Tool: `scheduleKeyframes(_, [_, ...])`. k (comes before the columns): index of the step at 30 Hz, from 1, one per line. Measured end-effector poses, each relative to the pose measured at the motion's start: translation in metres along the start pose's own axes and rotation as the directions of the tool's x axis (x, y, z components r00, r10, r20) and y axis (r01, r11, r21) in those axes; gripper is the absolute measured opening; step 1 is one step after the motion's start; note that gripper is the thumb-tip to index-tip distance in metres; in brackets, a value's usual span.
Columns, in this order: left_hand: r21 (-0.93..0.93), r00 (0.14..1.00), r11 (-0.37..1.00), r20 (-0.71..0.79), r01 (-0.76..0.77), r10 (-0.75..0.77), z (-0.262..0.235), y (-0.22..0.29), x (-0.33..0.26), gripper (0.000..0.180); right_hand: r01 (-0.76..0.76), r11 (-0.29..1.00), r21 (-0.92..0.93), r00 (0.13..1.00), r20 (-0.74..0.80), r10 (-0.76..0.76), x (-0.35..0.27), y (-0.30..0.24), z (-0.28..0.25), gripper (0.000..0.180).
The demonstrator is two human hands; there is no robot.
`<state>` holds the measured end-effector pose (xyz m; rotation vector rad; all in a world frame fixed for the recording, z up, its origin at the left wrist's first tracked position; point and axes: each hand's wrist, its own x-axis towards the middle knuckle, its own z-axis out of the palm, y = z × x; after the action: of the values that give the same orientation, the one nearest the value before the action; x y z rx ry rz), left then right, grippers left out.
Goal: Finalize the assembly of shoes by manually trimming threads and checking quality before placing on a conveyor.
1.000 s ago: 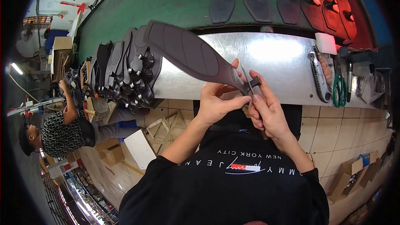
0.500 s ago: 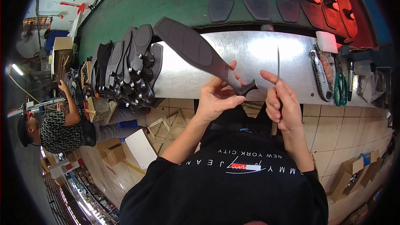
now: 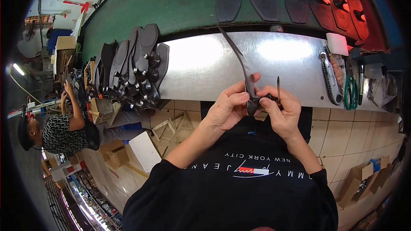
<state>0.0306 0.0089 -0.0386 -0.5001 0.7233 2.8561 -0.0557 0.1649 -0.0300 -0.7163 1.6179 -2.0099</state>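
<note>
A dark shoe sole with a small heel [image 3: 248, 77] is gripped near its heel end by my left hand [image 3: 227, 108], above the near edge of the metal plate. It stands nearly edge-on, with its toe pointing away from me. Closed around a thin pointed blade [image 3: 278, 86], my right hand [image 3: 283, 112] keeps the tip upward; the grip hides the handle. The right thumb and fingers meet the heel end, close against my left fingers. Hands and sole partly cover the heel.
Several heeled soles [image 3: 136, 68] lie piled at left. More soles [image 3: 265, 4] line the green table [image 3: 180, 0] at the back. A box cutter [image 3: 329, 77] and green-handled scissors [image 3: 351, 92] lie right on the metal plate [image 3: 192, 60]. Another person [image 3: 64, 128] works at far left.
The sole has turned from showing its broad face to nearly edge-on. My right hand has moved left to the heel end, bringing the blade along with its tip lower.
</note>
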Motion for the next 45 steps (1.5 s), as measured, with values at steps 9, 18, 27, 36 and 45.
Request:
scheduleKeyframes(9, [0.227,0.958,0.947,-0.123,-0.226,0.258,-0.003,0.001,-0.001,0.070,-0.309,0.948,0.080,0.948,0.101,0.301,-0.006,-0.006,-0.015,0.044])
scheduleKeyframes(18, [0.388,0.906,0.850,-0.079,-0.357,0.416,0.005,-0.005,-0.001,0.077,-0.651,0.597,0.469,0.759,0.377,0.530,-0.003,-0.022,0.000,0.055])
scheduleKeyframes(27, [0.439,0.909,0.817,0.000,-0.374,0.416,-0.002,-0.007,-0.002,0.079,-0.604,0.652,0.459,0.797,0.327,0.508,-0.009,-0.009,-0.002,0.045])
scheduleKeyframes(36, [0.326,0.932,0.900,-0.120,-0.288,0.342,-0.004,-0.012,-0.003,0.076,-0.637,0.643,0.425,0.770,0.318,0.553,-0.009,-0.004,-0.009,0.035])
scheduleKeyframes(45, [0.466,0.926,0.829,-0.051,-0.309,0.373,-0.004,-0.008,-0.001,0.080,-0.706,0.513,0.487,0.702,0.387,0.598,-0.011,-0.011,-0.007,0.042])
